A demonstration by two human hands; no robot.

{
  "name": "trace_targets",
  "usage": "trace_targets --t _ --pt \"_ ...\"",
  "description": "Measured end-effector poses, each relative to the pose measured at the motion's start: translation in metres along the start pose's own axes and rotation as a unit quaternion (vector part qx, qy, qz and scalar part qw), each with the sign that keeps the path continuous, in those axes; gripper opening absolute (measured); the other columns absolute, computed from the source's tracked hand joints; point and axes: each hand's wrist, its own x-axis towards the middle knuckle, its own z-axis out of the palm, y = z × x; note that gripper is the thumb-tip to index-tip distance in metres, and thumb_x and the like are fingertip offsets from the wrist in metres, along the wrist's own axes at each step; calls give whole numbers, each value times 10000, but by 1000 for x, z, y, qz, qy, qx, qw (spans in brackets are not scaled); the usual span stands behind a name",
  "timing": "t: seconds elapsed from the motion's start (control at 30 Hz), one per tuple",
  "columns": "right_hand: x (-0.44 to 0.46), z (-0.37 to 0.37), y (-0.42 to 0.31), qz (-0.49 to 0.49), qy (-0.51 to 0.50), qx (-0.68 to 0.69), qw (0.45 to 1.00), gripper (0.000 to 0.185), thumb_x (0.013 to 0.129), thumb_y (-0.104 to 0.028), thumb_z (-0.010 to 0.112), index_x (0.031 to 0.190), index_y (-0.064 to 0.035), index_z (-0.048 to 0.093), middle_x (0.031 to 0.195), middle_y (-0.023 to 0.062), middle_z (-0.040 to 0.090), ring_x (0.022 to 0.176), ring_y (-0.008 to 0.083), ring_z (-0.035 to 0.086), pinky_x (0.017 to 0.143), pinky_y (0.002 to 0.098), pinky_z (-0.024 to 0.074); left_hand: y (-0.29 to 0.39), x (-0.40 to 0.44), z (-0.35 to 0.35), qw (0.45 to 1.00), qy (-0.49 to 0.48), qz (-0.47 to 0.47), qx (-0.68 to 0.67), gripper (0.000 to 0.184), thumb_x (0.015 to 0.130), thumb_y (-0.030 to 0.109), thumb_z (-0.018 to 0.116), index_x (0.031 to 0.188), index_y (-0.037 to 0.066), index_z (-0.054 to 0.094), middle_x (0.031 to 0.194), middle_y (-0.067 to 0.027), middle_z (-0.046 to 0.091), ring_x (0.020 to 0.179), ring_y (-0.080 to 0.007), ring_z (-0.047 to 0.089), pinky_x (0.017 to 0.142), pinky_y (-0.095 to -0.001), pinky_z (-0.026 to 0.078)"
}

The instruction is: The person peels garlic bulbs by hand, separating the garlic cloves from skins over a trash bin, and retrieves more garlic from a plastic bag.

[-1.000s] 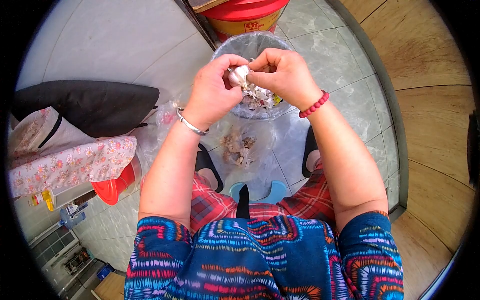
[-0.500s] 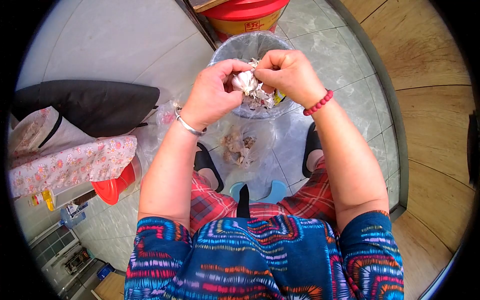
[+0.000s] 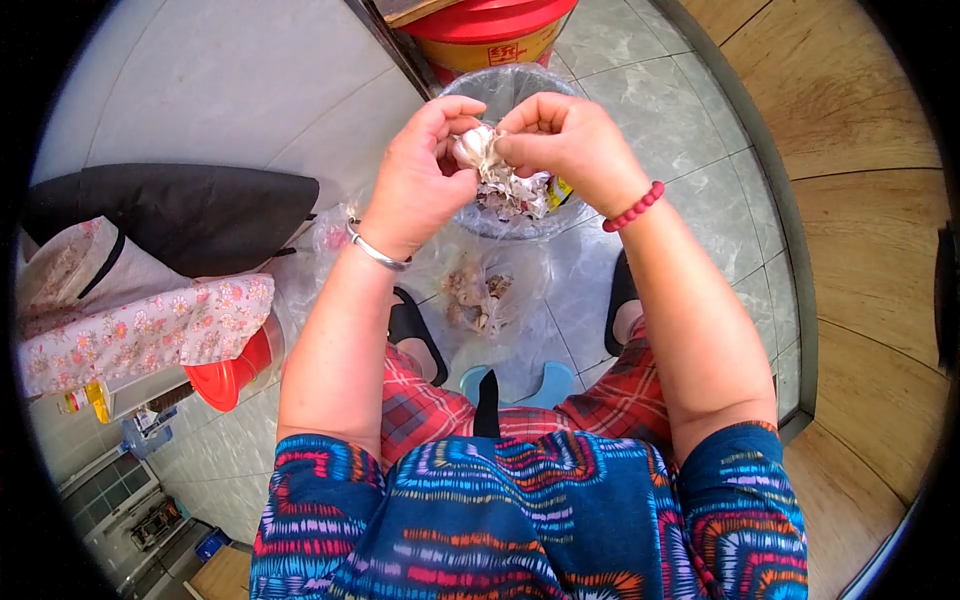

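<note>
A whitish garlic bulb (image 3: 474, 146) rests in the fingers of my left hand (image 3: 410, 185), the thumb below it and the index finger curled above. My right hand (image 3: 580, 150) pinches at the bulb's right side, thumb and index finger on its papery skin. Both hands are above a bin (image 3: 455, 92) lined with clear plastic. Inside it lie loose garlic skins (image 3: 515, 197) and a yellow wrapper (image 3: 560, 190). Nearer my feet, a clear plastic bag (image 3: 520, 290) on the floor holds brownish pieces that look like garlic.
Behind the bin stands a red-lidded bucket (image 3: 490, 30). To the left are a black cover (image 3: 180, 215), a floral cloth (image 3: 160, 325) and a red tub (image 3: 235, 378). A wood-grain panel (image 3: 860, 220) curves along the right. My slippered feet flank the bag.
The garlic bulb has shifted slightly up and left and tilted. My right fingers have followed it left, and my left index finger has lifted off the top.
</note>
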Motion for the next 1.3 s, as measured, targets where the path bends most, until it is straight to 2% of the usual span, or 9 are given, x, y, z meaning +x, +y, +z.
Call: trace_targets --t 0.07,0.2,0.5,0.57,0.8,0.9,1.1,1.2,1.3 --pt "1 1 7 -93 27 -145 985 124 683 -108 652 739 0 628 639 47 611 560 79 547 529 221 454 1 -1 4 995 23 -10 99 451 657 -106 471 1090 18 453 945 -20 522 855 -79 509 728 -202 411" --pt "0 0 6 -79 29 -126 989 116 671 -109 650 734 -12 640 630 46 617 559 76 546 527 220 450 -1 -1 3 990 6 -16 142 418 654 -110 459 1051 19 460 949 -14 510 838 -72 501 711 -195 408" --pt "3 2 6 -47 41 -62 996 68 686 -64 596 697 3 586 579 52 587 521 89 549 487 230 447 -6 1 2 999 -22 -5 -49 415 642 -133 444 1022 34 458 956 -23 504 897 -100 494 790 -228 404" --pt "4 1 8 -26 52 -21 998 47 759 -42 563 751 -5 535 639 36 568 554 88 534 516 208 443 -5 2 3 996 -24 7 -80 418 641 -137 449 1022 36 455 978 -34 509 919 -116 500 821 -247 403" --pt "7 -3 12 -49 83 70 993 79 705 -46 598 751 4 558 671 73 593 544 110 556 496 230 459 -3 2 5 995 -10 29 -90 402 653 -144 431 1008 41 474 917 -10 528 827 -71 512 735 -202 424" --pt "4 -1 4 -39 17 78 996 142 696 -78 632 800 1 577 701 57 601 590 97 553 533 225 458 -3 3 5 994 -13 0 -109 390 663 -136 448 1009 39 485 914 -7 524 801 -71 516 713 -201 430" --pt "3 0 5 -55 38 -81 995 208 673 -139 670 813 -1 601 710 40 607 619 76 546 554 213 444 -3 -1 10 999 23 16 42 332 669 -63 546 982 41 510 858 2 516 723 -69 513 625 -212 446" --pt "3 0 5 -43 28 -89 995 194 667 -149 676 768 2 608 681 41 604 612 77 546 550 211 445 -1 -3 11 996 16 -20 91 402 676 -58 574 1048 45 463 923 10 491 815 -64 484 724 -211 418" --pt "2 -2 4 -28 14 -89 996 170 676 -145 672 734 2 609 649 38 597 586 80 544 530 214 442 2 -3 13 975 59 66 201 334 679 8 609 979 44 467 830 -42 519 689 -109 515 599 -237 441"
